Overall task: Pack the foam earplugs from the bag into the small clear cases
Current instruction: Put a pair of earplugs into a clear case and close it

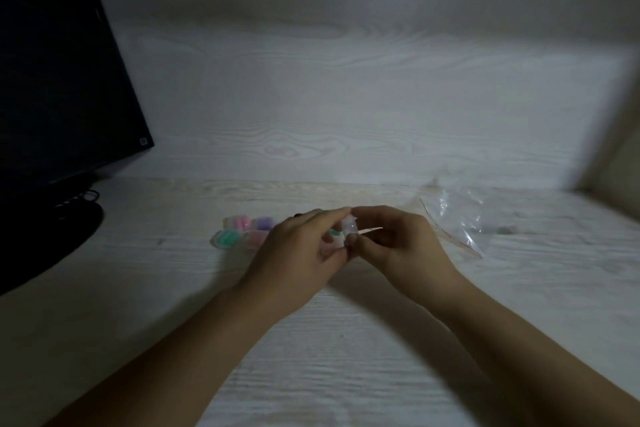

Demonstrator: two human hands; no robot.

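A small clear case (348, 226) is pinched between the fingertips of my left hand (298, 253) and my right hand (394, 243), just above the white desk (346, 340). Whether its lid is open is too blurred to tell. A bit of green (334, 232) shows behind my left fingers. Left of my hands lie several clear cases holding earplugs: a pink one (240, 221), a purple one (264, 220), a green one (227, 238) and another pink one (256, 236). The clear plastic bag (457, 218) lies crumpled at the right.
A dark monitor (52, 97) stands at the left on a round black base (78, 218) with cables behind it. A white wood-grain wall (346, 97) rises straight behind the desk.
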